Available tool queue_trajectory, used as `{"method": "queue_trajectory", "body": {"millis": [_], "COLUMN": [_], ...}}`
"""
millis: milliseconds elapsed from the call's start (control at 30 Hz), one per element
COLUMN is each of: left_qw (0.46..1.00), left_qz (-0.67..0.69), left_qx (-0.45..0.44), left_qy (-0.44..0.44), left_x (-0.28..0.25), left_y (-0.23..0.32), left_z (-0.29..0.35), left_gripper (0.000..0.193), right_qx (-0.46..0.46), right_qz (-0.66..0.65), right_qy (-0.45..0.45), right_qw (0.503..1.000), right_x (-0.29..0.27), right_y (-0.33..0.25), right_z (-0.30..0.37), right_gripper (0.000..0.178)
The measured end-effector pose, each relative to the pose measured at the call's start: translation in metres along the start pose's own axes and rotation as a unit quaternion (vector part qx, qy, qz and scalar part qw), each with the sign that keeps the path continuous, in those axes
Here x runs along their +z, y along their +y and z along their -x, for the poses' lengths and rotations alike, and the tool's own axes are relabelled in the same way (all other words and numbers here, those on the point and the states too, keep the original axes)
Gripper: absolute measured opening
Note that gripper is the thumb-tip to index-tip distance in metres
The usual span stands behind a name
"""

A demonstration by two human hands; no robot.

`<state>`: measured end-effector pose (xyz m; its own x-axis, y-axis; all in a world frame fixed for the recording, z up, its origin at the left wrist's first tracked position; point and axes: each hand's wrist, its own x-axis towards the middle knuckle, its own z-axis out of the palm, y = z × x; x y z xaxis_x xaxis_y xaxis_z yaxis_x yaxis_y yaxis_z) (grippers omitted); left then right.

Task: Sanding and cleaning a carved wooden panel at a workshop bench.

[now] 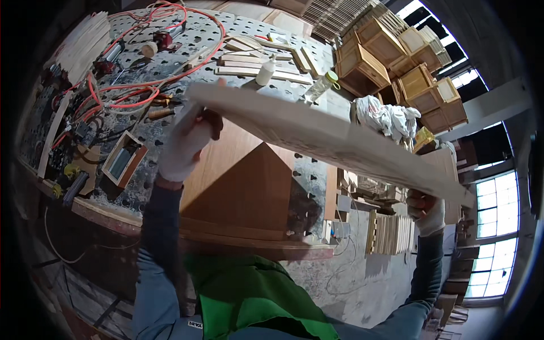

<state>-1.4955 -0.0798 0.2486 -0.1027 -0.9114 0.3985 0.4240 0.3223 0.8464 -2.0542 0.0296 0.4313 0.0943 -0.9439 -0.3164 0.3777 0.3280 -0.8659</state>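
Perforated grey metal makes up the workbench (170, 51), the largest thing in view; all places below are given relative to it. On its near half lies a brown wooden panel (238, 181), flat, reaching to the bench's near edge.

Above the bench, clear of its surface, a long pale wooden board (317, 133) is held slanting, one end over the bench's middle, the other end out past its right edge.

Left hand (184, 148), in a white glove: over the bench's centre, fingers closed around the board's left end. Right hand (428, 211), also white-gloved: beyond the bench's right edge, under the board's other end; it seems to grip there, but the fingers are partly hidden and I cannot tell how tightly they close.

Stacked wooden crates (396, 62) stand past the bench's far right corner. White rags (385, 116) lie heaped just off its right edge.

Orange cable (141, 85) loops across the bench's far left part. Pale wood strips (263, 62) lie on the far middle, with a small white bottle (265, 72) standing among them. A clear bottle with a yellow-green cap (322, 85) stands at the right edge.
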Motion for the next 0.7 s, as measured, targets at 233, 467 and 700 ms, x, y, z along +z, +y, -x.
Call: {"method": "queue_trajectory", "body": {"millis": [233,467,700], "left_qw": [0.997,0.981,0.982], "left_qz": [-0.054,0.085,0.144], "left_qx": [-0.026,-0.043,-0.034], "left_qy": [-0.054,-0.17,-0.113], "left_x": [0.101,0.217,0.329], "left_y": [-0.099,-0.126,-0.116], "left_z": [-0.069,-0.082,-0.072], "left_gripper": [0.034,0.062,0.03], "right_qx": [-0.13,-0.044,-0.412], "right_qz": [0.133,0.4,0.152], "right_qy": [0.096,0.353,0.325], "right_qw": [0.978,0.845,0.838], "right_x": [-0.077,-0.151,-0.225], "right_y": [0.071,0.1,0.08], "right_z": [0.062,0.11,0.174], "right_gripper": [0.069,0.031,0.047]}}
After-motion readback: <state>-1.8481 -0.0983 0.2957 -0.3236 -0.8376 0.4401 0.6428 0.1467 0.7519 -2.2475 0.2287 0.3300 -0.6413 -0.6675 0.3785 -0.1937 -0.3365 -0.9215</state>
